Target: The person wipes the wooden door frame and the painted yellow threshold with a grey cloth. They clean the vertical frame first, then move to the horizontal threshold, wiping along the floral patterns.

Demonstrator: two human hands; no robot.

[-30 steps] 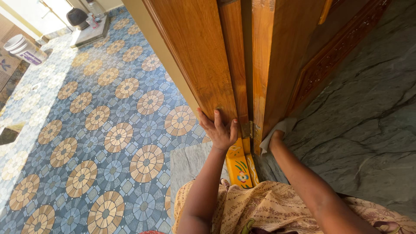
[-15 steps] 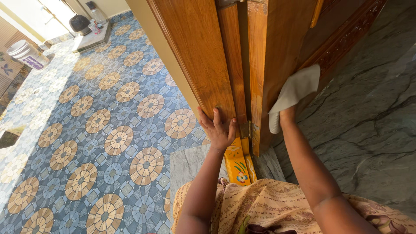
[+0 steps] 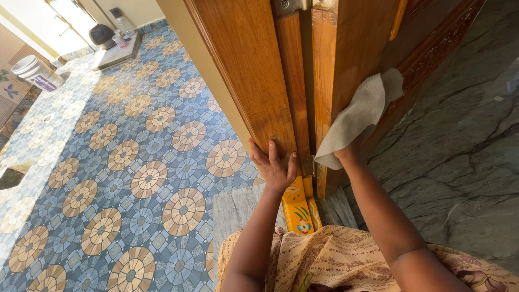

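I look down along a wooden door frame [image 3: 254,70] and an open wooden door [image 3: 357,48]. My left hand [image 3: 274,165] lies flat on the lower frame with its fingers spread. My right hand [image 3: 350,153] presses a beige cloth [image 3: 359,116] against the door's face near its hinged edge; the cloth hides most of the fingers. A brass hinge [image 3: 308,166] sits between my two hands. Below it the frame's foot [image 3: 300,208] is painted yellow with flowers.
Blue floor tiles [image 3: 124,162] with round brown patterns spread to the left. Grey stone flooring [image 3: 465,140] lies to the right, a stone threshold [image 3: 238,208] under the frame. A white bucket [image 3: 35,70] and a dark pot [image 3: 101,33] stand far back left.
My right hand rose with the cloth from the door's bottom edge up its face, then slid left and slightly down toward the hinged edge. My left hand stayed on the frame.
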